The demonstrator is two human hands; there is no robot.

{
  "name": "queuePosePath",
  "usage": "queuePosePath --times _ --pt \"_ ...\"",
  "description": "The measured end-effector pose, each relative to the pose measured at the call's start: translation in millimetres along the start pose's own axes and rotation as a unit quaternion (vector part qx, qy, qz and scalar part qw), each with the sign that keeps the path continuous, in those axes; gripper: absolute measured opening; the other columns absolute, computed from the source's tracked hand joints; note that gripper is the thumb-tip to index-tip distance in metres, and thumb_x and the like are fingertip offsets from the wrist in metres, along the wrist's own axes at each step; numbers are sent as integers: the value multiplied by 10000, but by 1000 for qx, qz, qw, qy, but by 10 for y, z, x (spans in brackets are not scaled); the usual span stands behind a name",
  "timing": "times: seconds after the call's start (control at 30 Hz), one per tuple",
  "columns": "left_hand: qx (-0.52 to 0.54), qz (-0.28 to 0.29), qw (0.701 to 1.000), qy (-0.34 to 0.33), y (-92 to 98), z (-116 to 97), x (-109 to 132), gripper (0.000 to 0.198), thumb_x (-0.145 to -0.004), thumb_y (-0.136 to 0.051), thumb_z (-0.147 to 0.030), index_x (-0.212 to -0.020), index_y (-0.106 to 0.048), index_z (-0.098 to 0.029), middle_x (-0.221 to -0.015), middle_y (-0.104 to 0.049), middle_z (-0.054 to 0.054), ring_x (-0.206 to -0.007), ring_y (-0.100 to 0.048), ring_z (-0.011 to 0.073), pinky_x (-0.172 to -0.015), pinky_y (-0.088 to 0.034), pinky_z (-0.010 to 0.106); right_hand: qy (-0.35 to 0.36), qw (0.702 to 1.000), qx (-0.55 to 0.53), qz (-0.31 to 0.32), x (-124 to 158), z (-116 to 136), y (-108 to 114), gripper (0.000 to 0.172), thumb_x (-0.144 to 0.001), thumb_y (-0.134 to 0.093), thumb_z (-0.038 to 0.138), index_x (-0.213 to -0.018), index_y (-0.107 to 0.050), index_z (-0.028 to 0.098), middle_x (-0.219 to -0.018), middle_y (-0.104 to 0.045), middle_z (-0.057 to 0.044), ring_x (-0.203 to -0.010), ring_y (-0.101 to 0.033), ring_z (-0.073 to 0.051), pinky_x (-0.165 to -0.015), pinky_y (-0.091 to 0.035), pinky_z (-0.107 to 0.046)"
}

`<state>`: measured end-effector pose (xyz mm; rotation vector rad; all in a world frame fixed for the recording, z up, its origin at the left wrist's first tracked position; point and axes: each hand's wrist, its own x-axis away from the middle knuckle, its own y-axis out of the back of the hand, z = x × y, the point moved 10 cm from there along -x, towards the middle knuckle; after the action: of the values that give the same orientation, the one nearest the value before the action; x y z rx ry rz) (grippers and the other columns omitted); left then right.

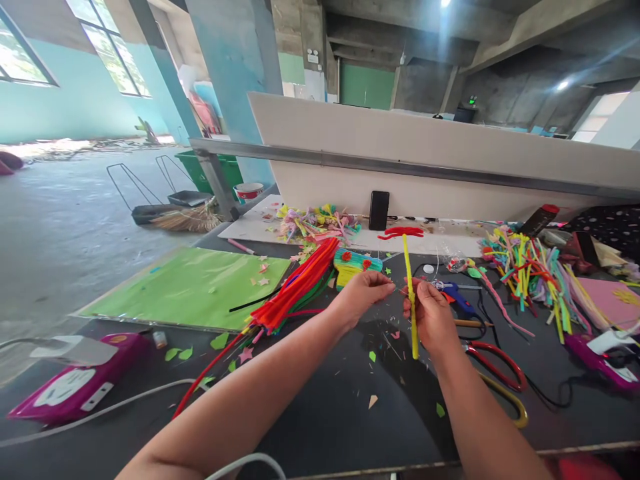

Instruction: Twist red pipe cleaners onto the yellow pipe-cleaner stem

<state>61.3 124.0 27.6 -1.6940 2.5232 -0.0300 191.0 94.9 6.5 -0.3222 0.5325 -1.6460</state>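
Observation:
My right hand (427, 308) is closed around a yellow fuzzy stem (409, 267), which stands nearly upright and sticks out above and below the fingers. To its left, my left hand (371, 293) has thumb and fingertips pinched together; what they hold, if anything, is too small to make out. Behind the left hand lies a blue and yellow fuzzy piece (357, 263) with red dots. A bundle of red fuzzy stems (300, 283) rests left of that, beside my left forearm. Short red stems (404, 232) lie beyond the top of the yellow one.
Green sheets (185, 287) lie at the left, near a magenta power strip (80, 383). Scissors (500, 367) and a blue glue gun (460, 300) are right of my right hand. A black phone (379, 210) leans against the white board (340, 190). Mixed stems (530, 267) are piled farther right.

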Motion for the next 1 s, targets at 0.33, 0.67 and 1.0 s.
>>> queuePosePath --times 0.33,0.67,1.0 --pt "-47 -5 999 1 4 37 10 262 -681 -674 -365 -708 -617 -111 -611 -549 -4 -568 -464 82 -573 -346 228 -20 999 10 22 26 -73 -40 250 -750 -681 369 -924 -665 190 -749 -642 -21 -575 -579 -111 -436 -448 -208" --pt "40 114 993 9 -84 28 -15 278 -699 -690 -341 -858 -627 -121 -740 -596 26 -652 -533 91 -633 -389 227 -38 999 -21 33 7 -75 -43 198 -765 -667 323 -906 -672 183 -738 -632 -19 -528 -536 -83 -420 -435 -190" --pt "172 115 977 -43 -158 -238 104 348 -768 -639 -407 -954 -688 -116 -735 -575 31 -639 -487 69 -619 -369 207 -229 938 -156 210 311 -384 -464 181 -784 -641 314 -830 -681 143 -675 -602 -10 -417 -411 -16 -358 -359 -119"
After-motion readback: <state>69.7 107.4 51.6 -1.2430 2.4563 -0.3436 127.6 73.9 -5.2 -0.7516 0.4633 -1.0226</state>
